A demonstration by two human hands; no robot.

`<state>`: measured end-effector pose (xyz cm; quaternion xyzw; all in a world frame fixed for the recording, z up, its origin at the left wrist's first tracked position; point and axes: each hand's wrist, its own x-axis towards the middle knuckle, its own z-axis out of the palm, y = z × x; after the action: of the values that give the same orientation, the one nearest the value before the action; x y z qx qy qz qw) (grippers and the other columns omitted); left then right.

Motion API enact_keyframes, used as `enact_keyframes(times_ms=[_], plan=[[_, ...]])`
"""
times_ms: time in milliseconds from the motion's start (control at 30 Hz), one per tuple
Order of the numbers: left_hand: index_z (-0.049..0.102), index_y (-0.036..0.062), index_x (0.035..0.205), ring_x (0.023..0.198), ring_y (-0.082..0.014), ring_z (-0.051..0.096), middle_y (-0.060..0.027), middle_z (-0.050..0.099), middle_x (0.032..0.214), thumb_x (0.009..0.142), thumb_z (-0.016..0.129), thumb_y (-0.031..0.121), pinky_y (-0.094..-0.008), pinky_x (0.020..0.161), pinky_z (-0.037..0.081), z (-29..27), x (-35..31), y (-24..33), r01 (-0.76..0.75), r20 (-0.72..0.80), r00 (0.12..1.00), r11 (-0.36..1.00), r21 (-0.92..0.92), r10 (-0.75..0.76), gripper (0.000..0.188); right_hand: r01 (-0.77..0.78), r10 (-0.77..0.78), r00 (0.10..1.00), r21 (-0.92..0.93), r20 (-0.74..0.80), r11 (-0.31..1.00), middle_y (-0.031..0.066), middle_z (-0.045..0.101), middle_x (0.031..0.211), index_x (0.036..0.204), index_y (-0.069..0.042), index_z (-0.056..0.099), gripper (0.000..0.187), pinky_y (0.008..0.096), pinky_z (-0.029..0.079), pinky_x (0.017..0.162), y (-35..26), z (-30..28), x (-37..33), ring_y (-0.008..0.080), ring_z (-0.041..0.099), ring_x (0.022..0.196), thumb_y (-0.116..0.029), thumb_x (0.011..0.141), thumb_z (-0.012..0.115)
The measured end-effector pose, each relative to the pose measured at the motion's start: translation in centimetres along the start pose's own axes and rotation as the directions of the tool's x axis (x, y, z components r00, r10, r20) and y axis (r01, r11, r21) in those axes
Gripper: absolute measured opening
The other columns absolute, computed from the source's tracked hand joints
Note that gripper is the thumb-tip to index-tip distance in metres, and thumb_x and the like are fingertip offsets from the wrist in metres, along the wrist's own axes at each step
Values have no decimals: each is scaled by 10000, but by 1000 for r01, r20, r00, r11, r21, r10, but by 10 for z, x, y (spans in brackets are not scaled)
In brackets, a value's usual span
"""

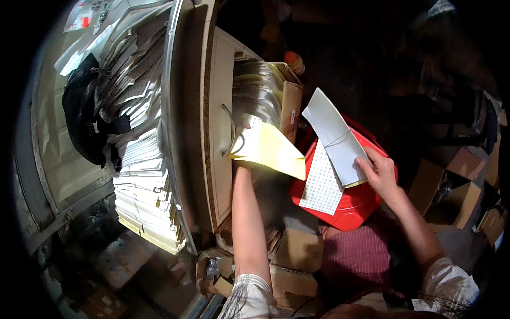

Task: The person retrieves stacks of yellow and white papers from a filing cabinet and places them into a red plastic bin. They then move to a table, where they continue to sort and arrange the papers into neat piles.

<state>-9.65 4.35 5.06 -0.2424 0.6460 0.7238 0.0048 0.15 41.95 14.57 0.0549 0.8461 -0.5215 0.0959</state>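
Note:
My left hand [239,161] reaches up beside the cabinet door and is closed on a yellow paper sheet [275,150]. A white sheet with rows of small printed marks [249,133] lies against the yellow one, and the papers hide most of the fingers. My right hand [378,174] grips the lower end of a bundle of white paper sheets [336,135], thumb on top. A thin band crosses this bundle. Under it a white dotted sheet [322,183] rests over a red plastic stool or tub [350,212], whose exact kind I cannot make out.
Left of me, a metal-edged counter [172,133] carries long piles of paper stacks [143,181] and a black bag-like item [82,117]. An open carton of upright papers [292,109] stands beyond my left hand. Cardboard boxes [297,250] sit below and at right. An orange-capped bottle [294,61] stands behind.

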Motion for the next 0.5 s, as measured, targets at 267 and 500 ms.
enact_keyframes(times_ms=[267,500], plan=[[546,33,982,1090,-299,589,-171,553,1314,829,578,121,-415,933,499,-5,2,0,-56,-100,988,877,478,118,179,-181,181,984,39,2,983,171,726,920,1193,-1,659,338,332,547,750,-6,-4,4,195,711,841,-207,925,660],[534,32,1044,1132,-307,560,-174,535,1343,846,570,178,-420,964,470,-20,-2,8,-55,-157,969,786,616,191,248,-129,130,991,-265,-13,956,201,730,1009,1216,-13,658,419,370,560,814,-19,-21,8,249,725,921,-285,898,683]])
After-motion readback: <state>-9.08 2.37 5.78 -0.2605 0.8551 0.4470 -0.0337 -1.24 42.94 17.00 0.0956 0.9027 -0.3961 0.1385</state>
